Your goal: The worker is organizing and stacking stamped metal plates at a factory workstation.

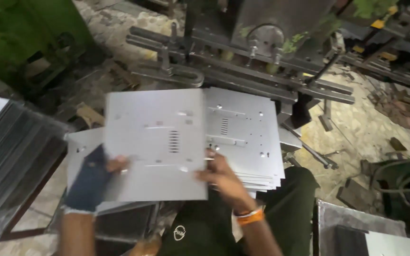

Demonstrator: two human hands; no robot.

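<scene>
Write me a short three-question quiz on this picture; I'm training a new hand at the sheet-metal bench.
1. True or false: the left hand is bare.
2. What does the person hold up with both hands?
A. a punched metal sheet
B. a wooden board
C. a coil of wire
3. What circles the right hand's wrist?

Key
1. False: it wears a dark glove with the fingertips out.
2. A: it is held above a stack of like sheets.
3. An orange wristband.

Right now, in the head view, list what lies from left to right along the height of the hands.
Dark stack of sheets → gloved left hand → held grey sheet → bare right hand → stack of punched sheets → green hose.
</scene>
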